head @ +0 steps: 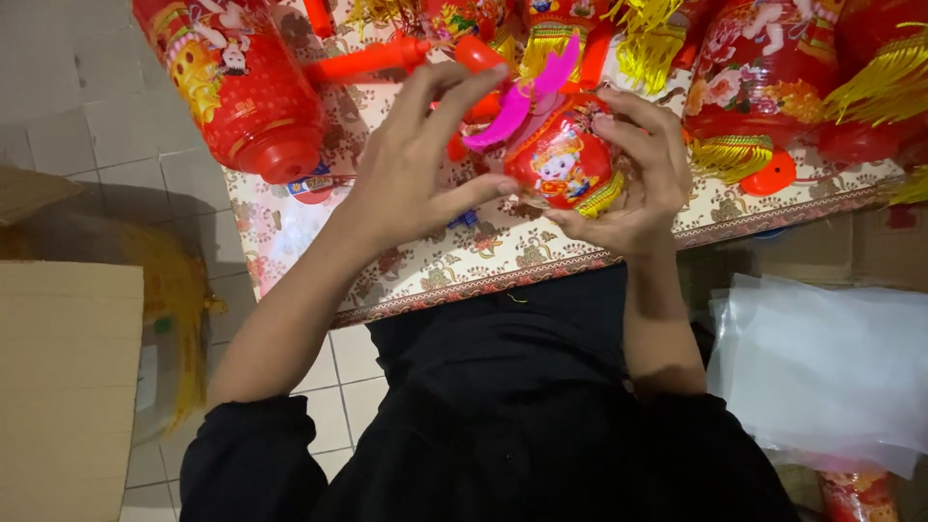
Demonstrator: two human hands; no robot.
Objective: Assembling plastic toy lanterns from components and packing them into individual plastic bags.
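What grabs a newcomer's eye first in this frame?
Dead centre, the left hand and right hand grip a small red lantern with a pink fin. Behind it, big red lanterns with yellow tassels crowd the patterned table; the largest lantern lies top left.

Small lantern [561, 159] partly hidden by hands; big lanterns [237, 82] cropped.

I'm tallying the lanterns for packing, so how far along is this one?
Done, apparently: several red lanterns with yellow tassels lie on the patterned table. In hand: both the left hand and right hand grip a small red lantern with pink ears. How much remains can't be judged.
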